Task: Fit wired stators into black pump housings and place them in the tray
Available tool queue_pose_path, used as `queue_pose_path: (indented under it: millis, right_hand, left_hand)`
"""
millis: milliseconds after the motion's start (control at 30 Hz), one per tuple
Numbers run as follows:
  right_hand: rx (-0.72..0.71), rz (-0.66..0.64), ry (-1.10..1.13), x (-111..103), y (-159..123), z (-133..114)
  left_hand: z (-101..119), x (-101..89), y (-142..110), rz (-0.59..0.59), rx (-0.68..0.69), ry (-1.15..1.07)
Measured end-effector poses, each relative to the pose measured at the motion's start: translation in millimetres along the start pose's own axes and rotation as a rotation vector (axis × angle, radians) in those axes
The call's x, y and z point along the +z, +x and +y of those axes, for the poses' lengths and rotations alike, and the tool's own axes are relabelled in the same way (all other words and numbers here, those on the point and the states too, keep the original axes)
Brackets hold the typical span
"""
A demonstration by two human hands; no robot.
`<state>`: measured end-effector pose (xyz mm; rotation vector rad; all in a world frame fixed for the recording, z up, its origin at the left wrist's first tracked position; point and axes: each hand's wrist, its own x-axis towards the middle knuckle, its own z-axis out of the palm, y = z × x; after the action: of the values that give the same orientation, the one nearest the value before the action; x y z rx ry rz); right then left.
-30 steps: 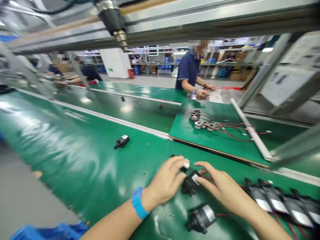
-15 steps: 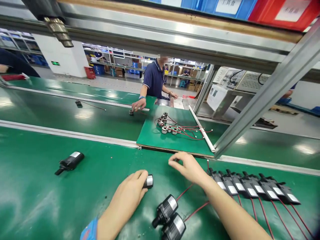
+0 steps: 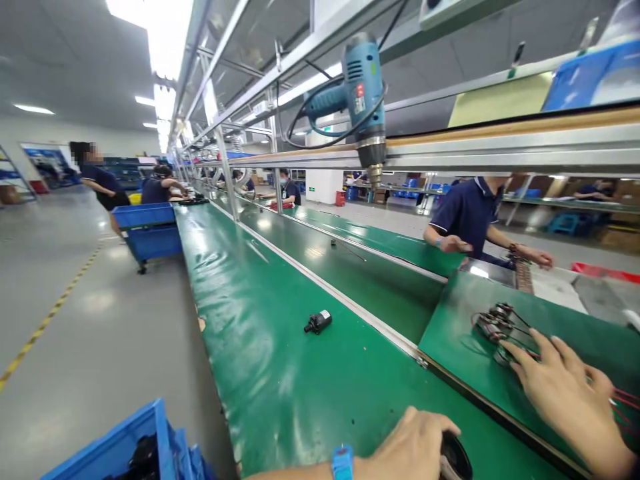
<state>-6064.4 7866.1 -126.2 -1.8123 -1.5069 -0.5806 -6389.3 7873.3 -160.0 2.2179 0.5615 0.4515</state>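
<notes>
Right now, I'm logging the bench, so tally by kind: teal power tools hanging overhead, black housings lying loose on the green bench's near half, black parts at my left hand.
Teal power tool: 1
Loose black housing on green bench: 1
Black part at left hand: 1
Total: 3

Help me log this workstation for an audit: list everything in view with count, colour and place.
Labelled part: one, black, mid-bench
Held part: one, black, at the left hand
Small motors: several, silver and dark, raised board
Wired part: one, dark, recessed channel
Bench: one, green, running ahead
Raised board: one, green, right
Power tool: one, teal, hung above
Crate: one, blue, lower left
Stacked bins: two, blue, left beyond bench
People: several, dark blue shirts, across and beyond
Wristband: one, blue, left wrist
Left hand: one, bare, lower centre
Right hand: one, bare, by the motors
</notes>
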Motion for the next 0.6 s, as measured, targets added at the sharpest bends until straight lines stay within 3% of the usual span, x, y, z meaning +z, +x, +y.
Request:
queue_pose_path:
  millis: [133,300,367,467,600]
  right_hand:
    - [-0.027,-0.029,-0.12,-29,-12,-24]
    - [0.233,-0.303,0.19,-107,-47,-97]
    - [0.229,-0.349,0.262,-129,-63,-128]
    - [0.153,-0.401,0.322,-143,-83,-160]
    - [0.055,-0.545,0.306,-148,-97,-175]
  left_hand:
    - [10,-0.8,-6,0.059,0.099,-0.061]
    - [47,-17.8,-23,0.17,0.06,-0.21]
    - [50,-21.1,-24,0.151,0.057,-0.229]
    - [48,-16.7,-22,0.09,0.073,-0.22]
    - [45,-6.6,-24,0.07,0.09,-0.172]
